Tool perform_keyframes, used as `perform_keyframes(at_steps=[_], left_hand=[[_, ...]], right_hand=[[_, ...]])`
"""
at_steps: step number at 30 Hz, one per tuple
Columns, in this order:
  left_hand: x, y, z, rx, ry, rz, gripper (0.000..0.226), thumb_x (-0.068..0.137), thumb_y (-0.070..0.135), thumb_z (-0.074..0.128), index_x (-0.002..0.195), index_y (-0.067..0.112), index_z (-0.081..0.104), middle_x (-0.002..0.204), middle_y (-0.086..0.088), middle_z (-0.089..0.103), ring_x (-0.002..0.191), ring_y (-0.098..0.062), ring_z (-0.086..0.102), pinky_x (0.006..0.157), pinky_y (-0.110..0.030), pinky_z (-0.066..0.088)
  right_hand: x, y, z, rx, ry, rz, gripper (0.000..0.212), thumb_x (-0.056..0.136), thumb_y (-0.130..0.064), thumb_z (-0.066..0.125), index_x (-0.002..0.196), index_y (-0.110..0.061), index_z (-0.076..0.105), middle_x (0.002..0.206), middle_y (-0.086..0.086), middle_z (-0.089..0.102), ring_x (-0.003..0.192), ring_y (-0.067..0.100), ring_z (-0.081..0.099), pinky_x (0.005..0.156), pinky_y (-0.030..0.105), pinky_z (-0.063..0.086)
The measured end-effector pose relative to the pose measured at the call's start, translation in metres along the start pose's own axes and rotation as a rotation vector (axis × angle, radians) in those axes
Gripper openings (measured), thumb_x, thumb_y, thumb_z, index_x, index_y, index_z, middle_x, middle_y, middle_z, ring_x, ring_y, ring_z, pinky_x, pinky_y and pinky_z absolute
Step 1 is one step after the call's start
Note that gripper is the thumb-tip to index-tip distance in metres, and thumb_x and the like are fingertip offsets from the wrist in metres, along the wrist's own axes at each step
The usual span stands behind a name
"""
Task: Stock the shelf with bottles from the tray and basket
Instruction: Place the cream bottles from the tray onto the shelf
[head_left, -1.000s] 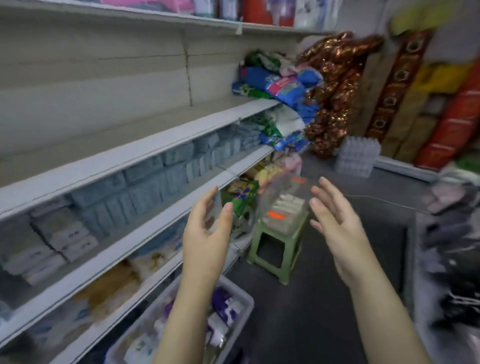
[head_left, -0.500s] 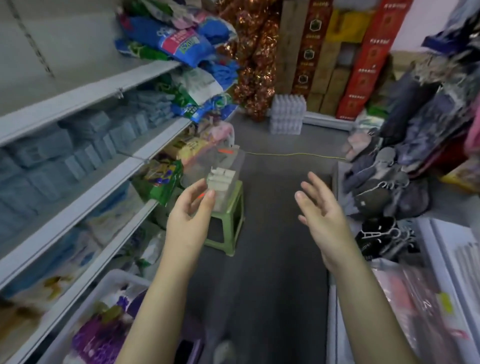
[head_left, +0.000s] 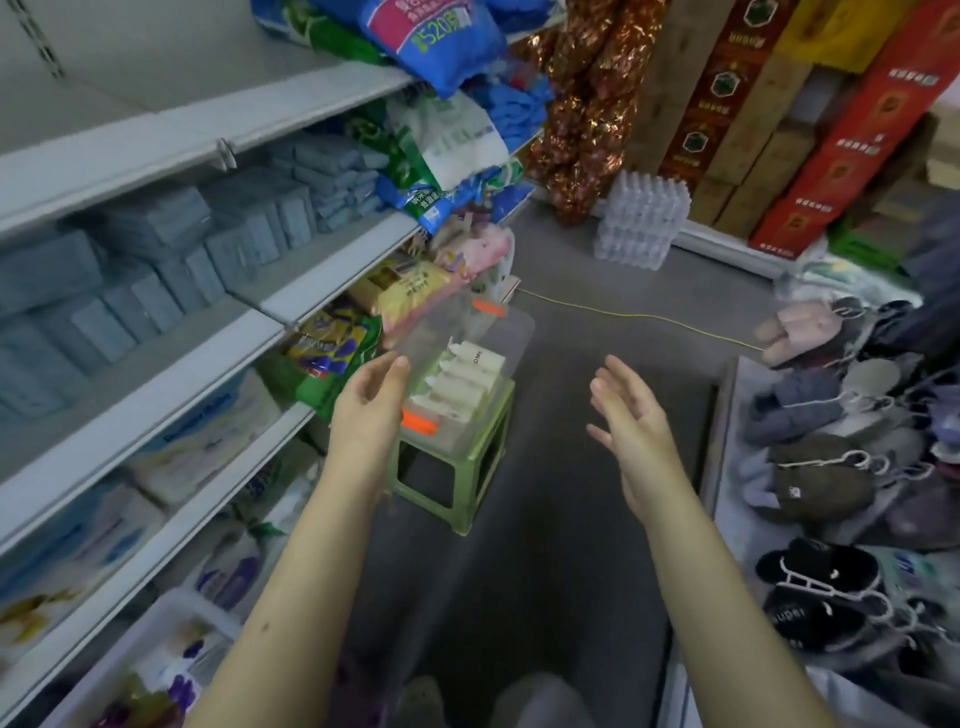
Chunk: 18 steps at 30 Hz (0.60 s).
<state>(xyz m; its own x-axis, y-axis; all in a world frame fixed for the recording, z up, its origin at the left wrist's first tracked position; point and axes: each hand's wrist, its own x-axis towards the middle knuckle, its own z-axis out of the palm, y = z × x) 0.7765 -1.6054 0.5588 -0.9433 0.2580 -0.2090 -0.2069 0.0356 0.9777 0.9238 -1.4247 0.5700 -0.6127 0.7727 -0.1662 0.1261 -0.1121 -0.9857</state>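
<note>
A clear plastic tray (head_left: 511, 338) with orange clips stands on a green stool (head_left: 470, 470) in the aisle. Several white bottles (head_left: 462, 382) lie in a row inside it. My left hand (head_left: 369, 402) is stretched out just short of the tray's near left corner, fingers relaxed, holding nothing. My right hand (head_left: 631, 415) is held out to the right of the tray, apart from it, fingers straight and empty. A white basket (head_left: 166, 629) with purple and white packs sits on the floor at lower left. The grey shelves (head_left: 156, 374) run along the left.
Blue tissue packs (head_left: 171, 260) and bags fill the left shelves. Stacked cartons (head_left: 810, 130) and a pack of water bottles (head_left: 641, 223) stand at the aisle's end. Slippers on hangers (head_left: 841, 467) crowd the right side. A yellow cord (head_left: 649, 317) crosses the grey floor.
The view has swung right and down from the shelves toward the aisle. Both hands have stayed raised and empty and now reach closer to the tray on the stool.
</note>
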Motion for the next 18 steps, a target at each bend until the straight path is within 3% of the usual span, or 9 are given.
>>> perform_keyframes(at_steps=[6,10,15,18], left_hand=[[0.07,-0.016,0.033,0.06,0.073,-0.072,0.014,0.094,0.04,0.058,0.105,0.033,0.061,0.116,0.005,0.065,0.11,-0.016,0.061,0.103,-0.046,0.045],[0.116,-0.04,0.062,0.035,0.169,-0.152,0.029,0.093,0.046,0.056,0.116,0.028,0.058,0.119,0.005,0.061,0.113,-0.015,0.058,0.106,-0.042,0.043],[0.172,-0.075,0.102,0.064,0.381,-0.342,0.063,0.079,0.062,0.064,0.123,0.018,0.059,0.126,-0.008,0.061,0.117,-0.024,0.057,0.106,-0.048,0.043],[0.198,-0.101,0.125,0.053,0.482,-0.447,0.059,0.083,0.056,0.063,0.123,0.012,0.061,0.125,-0.009,0.062,0.115,-0.025,0.058,0.102,-0.04,0.044]], right_hand=[[0.099,0.02,0.014,-0.05,-0.053,0.11,0.04,0.098,-0.026,0.055,0.137,-0.029,0.048,0.134,-0.01,0.05,0.126,0.01,0.049,0.109,0.04,0.041],[0.19,0.042,0.037,-0.131,-0.182,0.163,0.039,0.098,-0.025,0.056,0.136,-0.022,0.051,0.118,-0.015,0.056,0.118,0.007,0.052,0.107,0.034,0.041],[0.302,0.077,0.067,-0.292,-0.459,0.255,0.031,0.097,-0.024,0.057,0.128,-0.02,0.056,0.122,-0.008,0.054,0.113,0.008,0.049,0.09,0.023,0.035],[0.353,0.097,0.077,-0.372,-0.561,0.301,0.032,0.096,-0.027,0.058,0.126,-0.02,0.056,0.124,-0.01,0.052,0.113,0.008,0.049,0.091,0.024,0.037]])
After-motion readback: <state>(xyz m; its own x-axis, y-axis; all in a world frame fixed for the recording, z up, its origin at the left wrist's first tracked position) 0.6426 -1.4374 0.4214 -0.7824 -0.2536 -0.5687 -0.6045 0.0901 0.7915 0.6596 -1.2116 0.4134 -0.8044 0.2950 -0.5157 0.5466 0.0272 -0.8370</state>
